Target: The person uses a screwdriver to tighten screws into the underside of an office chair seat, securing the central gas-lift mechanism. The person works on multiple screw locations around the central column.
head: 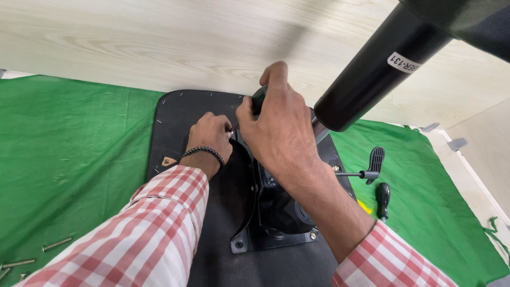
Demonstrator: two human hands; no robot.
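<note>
An upturned black chair seat (180, 114) lies on a green cloth (74, 149). A black metal mechanism plate (276, 223) is mounted on its underside. My right hand (279, 125) is closed around a dark screwdriver handle (258, 98) held over the plate's far end. My left hand (211, 135) is curled just left of it, fingertips pinching near the screwdriver's thin shaft where it meets the plate. The tip and any screw are hidden by my hands.
A black gas-lift cylinder (382, 69) slants in from the upper right. A lever with a black paddle handle (374, 165) sticks out of the mechanism, with another black-handled tool (382, 199) beside it. Loose bolts (56, 244) lie at lower left. A pale wooden panel (159, 42) stands behind.
</note>
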